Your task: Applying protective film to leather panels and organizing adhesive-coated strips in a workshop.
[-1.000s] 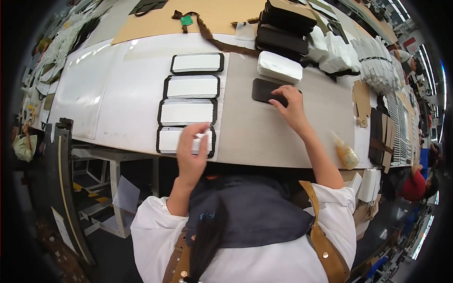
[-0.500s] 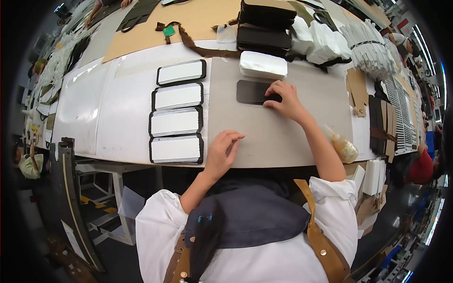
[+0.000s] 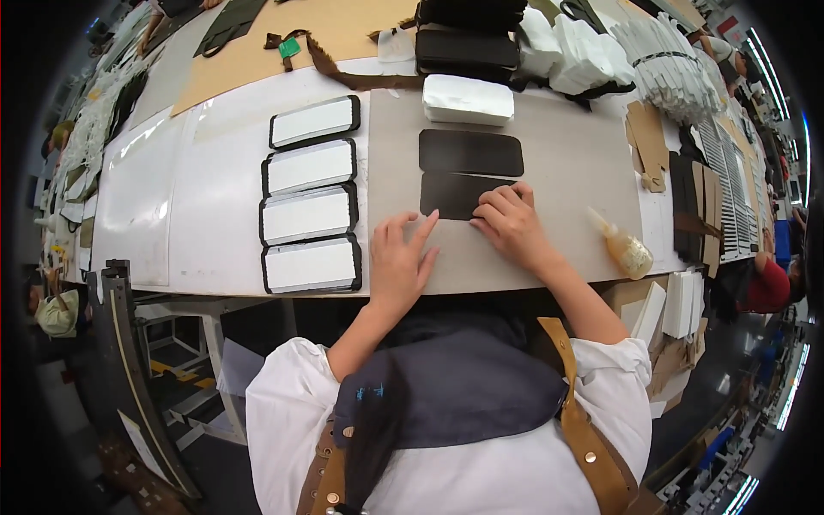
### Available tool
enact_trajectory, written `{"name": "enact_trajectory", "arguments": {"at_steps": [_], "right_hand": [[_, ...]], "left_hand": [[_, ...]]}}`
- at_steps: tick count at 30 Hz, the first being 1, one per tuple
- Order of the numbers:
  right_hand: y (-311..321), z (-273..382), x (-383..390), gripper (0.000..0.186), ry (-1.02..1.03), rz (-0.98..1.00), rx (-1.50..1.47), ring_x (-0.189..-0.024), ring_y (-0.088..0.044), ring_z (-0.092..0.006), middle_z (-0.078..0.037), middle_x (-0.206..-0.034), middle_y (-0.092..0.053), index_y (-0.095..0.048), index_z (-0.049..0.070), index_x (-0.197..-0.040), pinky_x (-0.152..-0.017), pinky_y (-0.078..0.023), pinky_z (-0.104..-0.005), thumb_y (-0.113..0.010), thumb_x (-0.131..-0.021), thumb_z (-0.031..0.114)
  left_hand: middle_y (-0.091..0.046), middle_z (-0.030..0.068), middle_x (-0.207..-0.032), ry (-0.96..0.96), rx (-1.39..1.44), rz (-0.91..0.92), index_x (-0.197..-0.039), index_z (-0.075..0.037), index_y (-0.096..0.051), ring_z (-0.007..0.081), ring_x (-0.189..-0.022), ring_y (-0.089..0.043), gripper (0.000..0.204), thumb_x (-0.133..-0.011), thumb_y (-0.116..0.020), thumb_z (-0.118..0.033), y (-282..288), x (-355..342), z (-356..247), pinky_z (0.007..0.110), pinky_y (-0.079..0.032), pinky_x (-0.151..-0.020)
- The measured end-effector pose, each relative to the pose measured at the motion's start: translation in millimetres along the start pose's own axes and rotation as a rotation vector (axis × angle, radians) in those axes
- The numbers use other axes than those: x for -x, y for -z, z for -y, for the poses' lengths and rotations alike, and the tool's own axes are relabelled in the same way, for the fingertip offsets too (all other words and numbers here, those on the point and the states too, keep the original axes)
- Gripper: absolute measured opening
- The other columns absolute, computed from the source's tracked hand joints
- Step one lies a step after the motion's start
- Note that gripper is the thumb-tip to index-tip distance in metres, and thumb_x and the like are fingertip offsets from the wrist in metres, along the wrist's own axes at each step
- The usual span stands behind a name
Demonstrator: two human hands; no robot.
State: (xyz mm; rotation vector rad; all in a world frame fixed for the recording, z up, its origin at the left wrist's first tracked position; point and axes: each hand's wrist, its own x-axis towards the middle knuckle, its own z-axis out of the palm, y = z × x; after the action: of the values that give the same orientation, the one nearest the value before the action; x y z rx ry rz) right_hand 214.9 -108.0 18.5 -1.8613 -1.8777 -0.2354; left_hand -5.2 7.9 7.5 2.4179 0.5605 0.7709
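Observation:
Two dark, flat rectangular panels with rounded corners lie on a grey board [image 3: 566, 163], one in front of the other. My right hand [image 3: 513, 225] grips the right end of the nearer dark panel [image 3: 448, 194], thumb and fingers together at its edge. With fingers spread, my left hand [image 3: 397, 264] lies at that panel's front left corner, an index fingertip at or close to it. The farther dark panel [image 3: 470, 153] lies flat, untouched. Just behind it is a stack of white pads [image 3: 468, 100].
Several black-edged panels with white faces [image 3: 309, 215] form a column on the left. A bottle of yellowish contents [image 3: 629, 254] lies at the right front. Dark stacked pieces [image 3: 468, 56] and white bundles [image 3: 579, 56] line the back. Brown card pieces [image 3: 645, 142] lie right.
A second dark panel now lies in front of the first, under my right hand, which has come nearer. My left hand has moved forward and spread its fingers. The view has shifted slightly.

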Motion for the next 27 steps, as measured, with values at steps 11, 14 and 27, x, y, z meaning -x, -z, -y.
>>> {"name": "enact_trajectory", "arguments": {"at_steps": [11, 14, 27], "right_hand": [[3.9, 2.1, -5.8, 0.011, 0.000, 0.056, 0.015, -0.100, -0.061, -0.0194, -0.001, -0.098, -0.063, -0.065, 0.010, -0.089, -0.102, -0.037, -0.0429, -0.075, -0.086, 0.014], [3.5, 5.1, -6.6, 0.012, 0.032, 0.067, 0.074, -0.100, -0.061, -0.0197, -0.002, -0.097, -0.062, -0.063, 0.009, -0.088, -0.102, -0.037, -0.0433, -0.074, -0.084, 0.012], [33.1, 55.6, 19.9, 0.018, -0.012, 0.165, 0.153, -0.101, -0.060, -0.0217, -0.005, -0.095, -0.061, -0.060, 0.009, -0.087, -0.102, -0.037, -0.0420, -0.073, -0.075, 0.006]], "left_hand": [[-0.050, 0.0119, -0.133, -0.004, -0.251, 0.099, -0.135, -0.024, -0.067, 0.0341, -0.124, -0.045, 0.043, -0.092, -0.072, -0.027, -6.8, 1.7, -3.7, 0.048, -0.036, -0.105], [-0.051, 0.0117, -0.133, -0.005, -0.253, 0.104, -0.135, -0.022, -0.066, 0.0336, -0.125, -0.046, 0.043, -0.092, -0.072, -0.027, -6.7, 1.9, -3.8, 0.047, -0.036, -0.106], [-0.047, 0.0102, -0.156, -0.063, -0.114, 0.109, -0.137, -0.018, -0.065, 0.0368, -0.147, -0.038, 0.054, -0.085, -0.073, -0.008, 1.2, 1.4, -2.1, 0.050, -0.032, -0.117]]}}
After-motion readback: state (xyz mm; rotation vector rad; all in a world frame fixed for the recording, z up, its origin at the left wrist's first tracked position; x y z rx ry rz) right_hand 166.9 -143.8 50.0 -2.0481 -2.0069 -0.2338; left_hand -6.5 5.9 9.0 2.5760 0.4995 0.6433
